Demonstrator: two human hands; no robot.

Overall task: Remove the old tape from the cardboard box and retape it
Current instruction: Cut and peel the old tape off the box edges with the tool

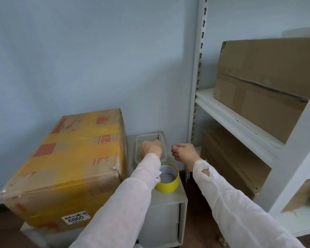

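Left hand [150, 149]: grips cutter [158, 136] over back-edge tray [166, 143].
Cardboard box [70, 158]: just left, long axis toward wall.
Right hand [184, 152]: loosely curled, empty.

The single head-worn camera looks forward and down from close above the cardboard box [70, 163], facing the wall [79, 59] behind it.
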